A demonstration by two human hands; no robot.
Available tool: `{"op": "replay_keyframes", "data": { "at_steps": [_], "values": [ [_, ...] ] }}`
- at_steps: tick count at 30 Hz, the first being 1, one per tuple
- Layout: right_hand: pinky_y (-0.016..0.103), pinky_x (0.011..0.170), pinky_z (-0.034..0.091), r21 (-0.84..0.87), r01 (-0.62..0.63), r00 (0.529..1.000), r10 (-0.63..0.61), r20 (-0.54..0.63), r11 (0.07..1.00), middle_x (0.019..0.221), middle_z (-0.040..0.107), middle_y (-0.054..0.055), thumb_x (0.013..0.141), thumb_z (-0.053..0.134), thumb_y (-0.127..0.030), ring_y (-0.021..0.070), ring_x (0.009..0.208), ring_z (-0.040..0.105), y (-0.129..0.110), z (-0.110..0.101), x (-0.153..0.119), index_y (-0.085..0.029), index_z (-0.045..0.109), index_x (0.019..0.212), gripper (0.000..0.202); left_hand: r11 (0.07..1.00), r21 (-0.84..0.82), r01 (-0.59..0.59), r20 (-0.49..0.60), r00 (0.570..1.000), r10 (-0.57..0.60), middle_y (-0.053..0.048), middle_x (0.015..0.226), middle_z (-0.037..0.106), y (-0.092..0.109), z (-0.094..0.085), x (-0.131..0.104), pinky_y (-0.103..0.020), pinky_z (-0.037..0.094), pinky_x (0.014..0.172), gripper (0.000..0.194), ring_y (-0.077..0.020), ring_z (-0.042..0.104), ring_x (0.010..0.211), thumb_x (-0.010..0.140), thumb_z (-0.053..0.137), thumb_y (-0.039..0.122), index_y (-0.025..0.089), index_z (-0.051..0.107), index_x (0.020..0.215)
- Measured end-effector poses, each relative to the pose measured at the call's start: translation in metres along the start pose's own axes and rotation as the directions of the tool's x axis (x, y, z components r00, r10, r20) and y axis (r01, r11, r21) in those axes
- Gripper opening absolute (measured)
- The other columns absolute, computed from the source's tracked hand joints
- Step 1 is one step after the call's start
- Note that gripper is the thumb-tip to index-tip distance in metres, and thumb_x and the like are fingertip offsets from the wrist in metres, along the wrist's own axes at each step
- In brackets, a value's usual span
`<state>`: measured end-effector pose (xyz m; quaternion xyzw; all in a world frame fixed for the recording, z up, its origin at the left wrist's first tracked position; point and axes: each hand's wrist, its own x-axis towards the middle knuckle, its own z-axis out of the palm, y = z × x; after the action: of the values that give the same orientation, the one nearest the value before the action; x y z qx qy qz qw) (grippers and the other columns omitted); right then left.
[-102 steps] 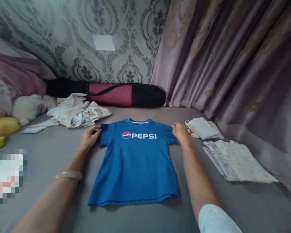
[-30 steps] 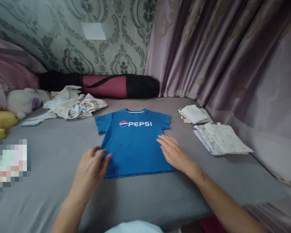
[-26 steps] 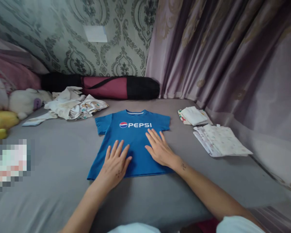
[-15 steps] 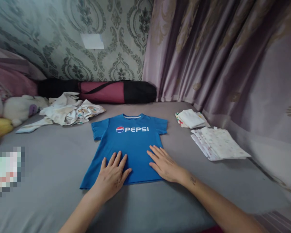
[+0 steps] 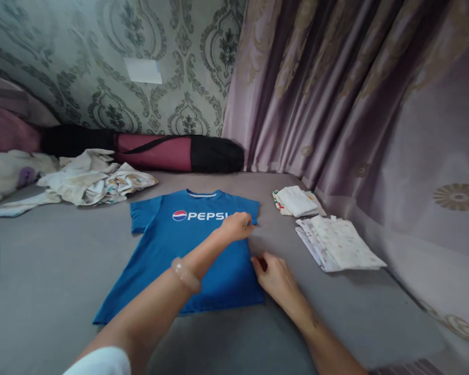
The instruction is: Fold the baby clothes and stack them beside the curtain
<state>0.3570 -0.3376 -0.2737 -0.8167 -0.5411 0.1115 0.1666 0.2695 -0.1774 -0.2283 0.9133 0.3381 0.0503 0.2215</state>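
A blue T-shirt (image 5: 203,260) with a white PEPSI print lies flat, front up, on the grey sheet, its collar toward the wall. My left hand (image 5: 237,227) reaches across the chest of the shirt to the right sleeve; its fingers are curled closed at the sleeve's lower edge and cover the end of the print. At the shirt's right side edge, above the hem, my right hand (image 5: 271,271) has its thumb and fingers bent together on the cloth. A pale bracelet (image 5: 185,275) circles my left wrist.
Folded white cloths (image 5: 300,201) and a larger folded patterned stack (image 5: 342,244) lie to the right. Crumpled white clothes (image 5: 96,179) and a white plush toy (image 5: 8,172) are at the back left. A maroon and black bag (image 5: 152,153) lies along the wall; curtains hang right.
My left hand has crossed from the lower shirt to the right sleeve and closed. My right hand has gone from lying flat to pinching at the side edge. The view has shifted slightly right.
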Motion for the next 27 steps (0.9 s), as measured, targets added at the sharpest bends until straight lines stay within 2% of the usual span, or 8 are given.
{"op": "replay_keyframes", "data": {
  "at_steps": [4, 9, 14, 16, 19, 22, 24, 27],
  "values": [
    [0.028, 0.056, 0.027, -0.108, -0.006, 1.0, 0.006, -0.002, 0.994, 0.083, 0.068, 0.004, 0.092, 0.049, -0.042, 0.0205, 0.077, 0.065, -0.003, 0.002, -0.008, -0.022, 0.059, 0.081, 0.025, 0.999, -0.003, 0.034, -0.021, 0.999, -0.035, -0.009, 0.111, 0.069, -0.003, 0.012, 0.059, -0.024, 0.047, 0.083, 0.028, -0.021, 0.062, 0.106, 0.088, 0.053, 0.028, 0.018, 0.066, 0.11],
    [0.027, 0.058, 0.027, -0.096, 0.047, 0.999, -0.048, -0.007, 0.994, 0.085, 0.067, 0.001, 0.092, 0.05, -0.036, 0.0181, 0.079, 0.064, -0.007, 0.006, -0.014, -0.022, 0.056, 0.083, 0.018, 0.996, 0.023, 0.089, -0.04, 0.995, -0.088, -0.016, 0.116, 0.065, -0.003, 0.02, 0.099, -0.026, 0.046, 0.088, 0.032, -0.0235, 0.061, 0.11, 0.09, 0.051, 0.03, 0.011, 0.064, 0.112],
    [0.027, 0.059, 0.029, -0.049, 0.128, 0.991, -0.13, -0.03, 0.991, 0.083, 0.065, 0.001, 0.094, 0.046, -0.03, 0.0153, 0.073, 0.062, -0.011, 0.007, -0.018, -0.022, 0.056, 0.081, 0.017, 0.988, 0.02, 0.156, -0.061, 0.986, -0.154, -0.021, 0.123, 0.058, 0.005, 0.032, 0.111, -0.031, 0.047, 0.092, 0.046, -0.029, 0.057, 0.114, 0.084, 0.059, 0.045, 0.01, 0.064, 0.114],
    [0.026, 0.058, 0.029, -0.002, 0.126, 0.992, -0.126, -0.03, 0.992, 0.081, 0.064, 0.0, 0.094, 0.045, -0.03, 0.0146, 0.07, 0.061, -0.013, 0.007, -0.018, -0.022, 0.054, 0.08, 0.018, 0.983, 0.012, 0.186, -0.084, 0.979, -0.184, -0.023, 0.126, 0.054, 0.008, 0.038, 0.114, -0.035, 0.046, 0.094, 0.051, -0.0315, 0.053, 0.119, 0.082, 0.061, 0.045, 0.008, 0.061, 0.117],
    [0.026, 0.056, 0.029, 0.081, 0.047, 0.999, -0.046, -0.008, 0.996, 0.071, 0.063, -0.001, 0.094, 0.045, -0.032, 0.0149, 0.064, 0.059, -0.015, 0.006, -0.016, -0.023, 0.053, 0.08, 0.018, 0.978, -0.016, 0.21, -0.113, 0.971, -0.211, -0.023, 0.127, 0.052, 0.009, 0.045, 0.117, -0.037, 0.045, 0.096, 0.046, -0.0314, 0.05, 0.122, 0.085, 0.058, 0.037, 0.008, 0.058, 0.121],
    [0.025, 0.055, 0.029, 0.147, -0.019, 0.999, 0.014, 0.038, 0.989, 0.064, 0.062, -0.002, 0.092, 0.046, -0.035, 0.0153, 0.059, 0.058, -0.016, 0.007, -0.016, -0.024, 0.052, 0.085, 0.014, 0.972, -0.065, 0.224, -0.116, 0.966, -0.23, -0.022, 0.124, 0.055, 0.007, 0.047, 0.122, -0.036, 0.045, 0.096, 0.032, -0.0293, 0.053, 0.119, 0.088, 0.052, 0.02, 0.009, 0.062, 0.116],
    [0.025, 0.055, 0.031, 0.175, -0.02, 0.998, 0.009, 0.06, 0.984, 0.069, 0.064, -0.002, 0.091, 0.048, -0.034, 0.0153, 0.06, 0.059, -0.016, 0.008, -0.016, -0.024, 0.052, 0.09, 0.011, 0.965, -0.114, 0.236, -0.117, 0.962, -0.249, -0.021, 0.121, 0.058, 0.004, 0.046, 0.125, -0.035, 0.045, 0.096, 0.029, -0.0277, 0.056, 0.116, 0.085, 0.05, 0.011, 0.01, 0.065, 0.11],
    [0.025, 0.059, 0.036, 0.192, -0.001, 0.997, -0.014, 0.073, 0.981, 0.08, 0.067, 0.0, 0.088, 0.051, -0.03, 0.0164, 0.067, 0.062, -0.017, 0.009, -0.017, -0.025, 0.052, 0.1, 0.013, 0.94, -0.223, 0.258, -0.129, 0.948, -0.291, -0.02, 0.115, 0.063, -0.004, 0.042, 0.128, -0.034, 0.047, 0.092, 0.027, -0.0275, 0.06, 0.11, 0.083, 0.052, 0.01, 0.012, 0.067, 0.105]
  ]
}}
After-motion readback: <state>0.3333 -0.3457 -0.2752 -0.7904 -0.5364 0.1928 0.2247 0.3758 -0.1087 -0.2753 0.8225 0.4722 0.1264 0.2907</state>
